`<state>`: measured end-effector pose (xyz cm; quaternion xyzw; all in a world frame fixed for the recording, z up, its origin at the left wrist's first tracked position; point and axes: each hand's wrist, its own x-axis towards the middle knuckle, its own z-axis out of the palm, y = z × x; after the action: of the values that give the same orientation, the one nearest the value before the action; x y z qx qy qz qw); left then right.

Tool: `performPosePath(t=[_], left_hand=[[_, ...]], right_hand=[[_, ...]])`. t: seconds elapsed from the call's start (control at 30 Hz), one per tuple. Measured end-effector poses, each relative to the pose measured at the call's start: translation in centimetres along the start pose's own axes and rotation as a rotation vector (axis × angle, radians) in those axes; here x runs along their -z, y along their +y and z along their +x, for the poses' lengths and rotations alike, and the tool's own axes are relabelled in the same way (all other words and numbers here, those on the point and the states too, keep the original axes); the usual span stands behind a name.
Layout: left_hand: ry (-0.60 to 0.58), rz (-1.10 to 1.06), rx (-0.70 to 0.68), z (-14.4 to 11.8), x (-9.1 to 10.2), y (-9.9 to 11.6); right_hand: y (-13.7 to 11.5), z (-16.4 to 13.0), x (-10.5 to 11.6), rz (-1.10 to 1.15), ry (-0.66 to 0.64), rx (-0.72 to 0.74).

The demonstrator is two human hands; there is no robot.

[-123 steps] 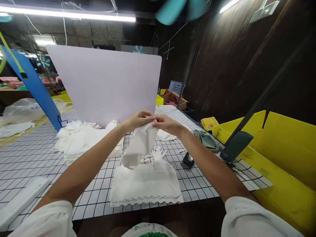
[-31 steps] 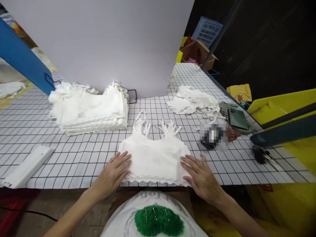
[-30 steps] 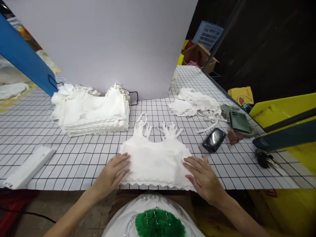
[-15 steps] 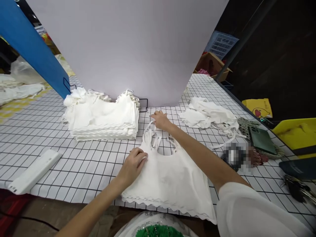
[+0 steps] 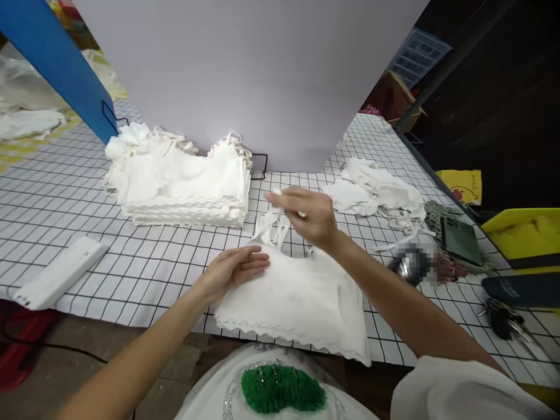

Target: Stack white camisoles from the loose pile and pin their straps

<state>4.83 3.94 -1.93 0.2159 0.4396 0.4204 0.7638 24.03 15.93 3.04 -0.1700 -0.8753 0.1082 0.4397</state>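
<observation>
I find the far-left camisole stack aligned, the far-right fabric loose. At near camisoles: left hand slack, right hand pinching something white (strap, possibly).

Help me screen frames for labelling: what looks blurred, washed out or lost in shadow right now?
Head view throughout: the right hand looks slightly soft; the white camisole stack on the left is bright, with little fabric detail; the wall at upper right is nearly black; a pixelated patch beside the dark green phone hides detail.
</observation>
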Motion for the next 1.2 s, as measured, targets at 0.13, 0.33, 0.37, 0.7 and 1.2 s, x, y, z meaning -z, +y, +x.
performPosePath(t=[0.13, 0.33, 0.37, 0.7, 1.2], left_hand=[[-0.021, -0.12, 0.108, 0.8, -0.9, 0.3], [0.027, -0.16, 0.078, 1.0, -1.1, -0.5], [0.022, -0.167, 0.068, 1.0, -1.1, -0.6], [0.028, -0.11, -0.046, 2.2, -0.7, -0.5], [-0.055, -0.06, 0.008, 2.4, -0.2, 0.7]], right_hand=[[-7.1, -3.6, 1.1, 0.167, -0.287, 0.191], [-7.9, -7.4, 0.9, 0.446, -0.216, -0.588], [-7.2, -7.6, 0.4, 0.487, -0.222, -0.767], [-6.2, -6.1, -4.0, 1.159, -0.515, -1.194], [-6.4, -4.9, 0.9, 1.215, -0.348, -1.216]])
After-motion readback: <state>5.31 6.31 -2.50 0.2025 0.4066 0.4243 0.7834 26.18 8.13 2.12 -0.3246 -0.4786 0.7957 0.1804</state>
